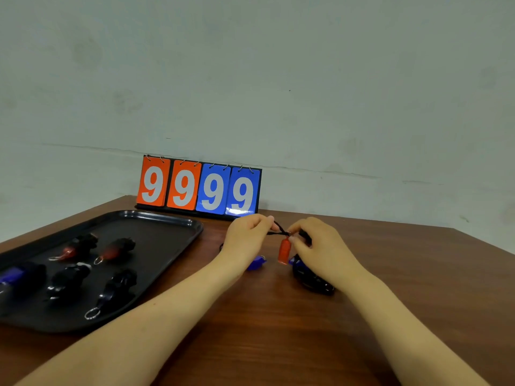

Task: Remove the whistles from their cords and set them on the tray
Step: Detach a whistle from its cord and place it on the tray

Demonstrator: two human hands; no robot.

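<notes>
Looks past halfway: five whistles (73, 270) on the tray (170, 232) at the worktop's left edge, both hands (246, 238) pinching the red whistle's (284, 250) cord (278, 229), two blue whistles (255, 263) left.

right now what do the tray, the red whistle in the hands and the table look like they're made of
Tray: likely black plastic, semi-gloss; light glints along its raised, rounded rim.
Red whistle: probably moulded plastic, smooth with a slight sheen; it hangs from a black cord, apparently woven, pinched by the left hand and right hand.
Table: wood or wood-look laminate, reddish brown, with faint grain streaks and a soft sheen; which one is unclear.
</notes>
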